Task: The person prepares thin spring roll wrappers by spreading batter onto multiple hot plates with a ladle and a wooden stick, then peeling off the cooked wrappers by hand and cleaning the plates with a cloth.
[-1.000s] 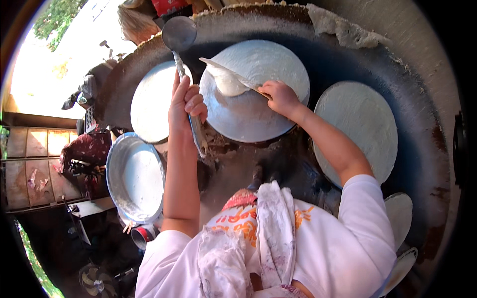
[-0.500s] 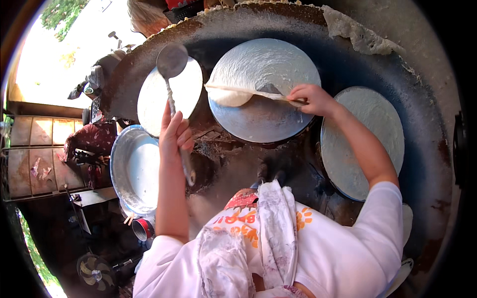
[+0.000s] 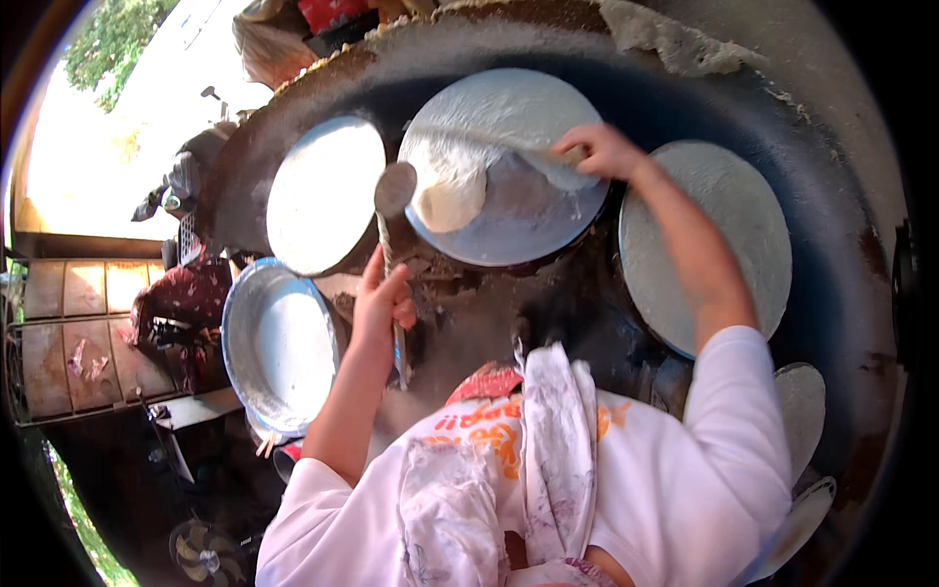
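My left hand [image 3: 383,305] is closed around the twisted handle of a metal ladle [image 3: 395,189]. The ladle stands upright, its round bowl in front of the middle griddle's left edge. My right hand [image 3: 603,154] is closed at the right side of this round griddle [image 3: 523,240], pinching the edge of a thin white sheet [image 3: 528,103]. Part of the sheet is peeled back, baring the griddle's grey near half, and a whitish flap [image 3: 453,201] hangs over at the left. Blur hides whether a flat scraper is also in my right fingers.
A round white-topped griddle [image 3: 328,196] stands at the left, another with a pale layer [image 3: 709,245] at the right. A blue-rimmed basin [image 3: 284,342] with white liquid sits near left. Behind curves the wide dark stove rim [image 3: 469,34]. A fan [image 3: 207,560] is at lower left.
The ladle has come down and to the right, toward the middle griddle. My right hand has moved slightly up and away with the sheet's edge, baring the griddle's near surface. The whole view has shifted slightly.
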`<state>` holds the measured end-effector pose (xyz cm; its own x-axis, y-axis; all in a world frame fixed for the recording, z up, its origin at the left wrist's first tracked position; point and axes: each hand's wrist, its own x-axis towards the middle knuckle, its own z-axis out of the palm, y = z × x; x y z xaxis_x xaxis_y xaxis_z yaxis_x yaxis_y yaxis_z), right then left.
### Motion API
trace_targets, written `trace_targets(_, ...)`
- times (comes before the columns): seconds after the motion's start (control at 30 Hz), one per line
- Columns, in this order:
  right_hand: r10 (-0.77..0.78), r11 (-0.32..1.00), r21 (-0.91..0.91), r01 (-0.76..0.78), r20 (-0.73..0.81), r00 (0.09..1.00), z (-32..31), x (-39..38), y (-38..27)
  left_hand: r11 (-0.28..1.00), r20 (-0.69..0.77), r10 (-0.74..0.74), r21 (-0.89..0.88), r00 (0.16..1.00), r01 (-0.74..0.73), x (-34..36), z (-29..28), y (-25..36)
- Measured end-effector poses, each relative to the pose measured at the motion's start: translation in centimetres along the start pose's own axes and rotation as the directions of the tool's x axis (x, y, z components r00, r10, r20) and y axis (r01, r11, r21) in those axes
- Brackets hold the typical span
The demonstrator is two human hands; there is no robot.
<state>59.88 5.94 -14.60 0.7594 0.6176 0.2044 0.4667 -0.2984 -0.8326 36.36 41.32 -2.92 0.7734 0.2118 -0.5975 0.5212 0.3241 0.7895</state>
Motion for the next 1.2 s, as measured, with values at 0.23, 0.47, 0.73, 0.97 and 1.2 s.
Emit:
trace_targets(0.23, 0.18, 0.972, 0.133, -0.193, 0.102, 0.978, -3.2, -9.3, -3.9, 0.983, 0.075, -0.028, 0.184, 0.997, 0.014, -4.1, 0.1, -0.2)
trace_targets(0.47, -0.065, 0.899, -0.438, -0.017, -0.172, 0.983, 8.4, -12.3, -9.8, 0.878, 0.515, 0.098, -0.447, 0.851, 0.169, -0.4, -4.3, 5.1)
trace_targets(0.73, 0.127, 0.948, -0.082, -0.308, -0.79, 0.6, 38.6, 8.0, -19.6, 0.812, 0.46, 0.579, -0.251, 0.673, -0.527, -4.2, -12.6, 11.8)
trace_targets(0.97, 0.842, 0.3, 0.934, 0.194, -0.355, 0.406, 49.1, 4.4, -21.3, 0.797, 0.571, 0.599, -0.353, 0.562, -0.49, -4.9, -21.0, 12.6)
trace_targets(1.2, 0.839, 0.443, 0.839, 0.318, -0.513, 0.184, 44.6, 2.3, -22.9, 0.802, 0.564, 0.594, -0.366, 0.574, -0.472, -5.6, -22.5, 13.1)
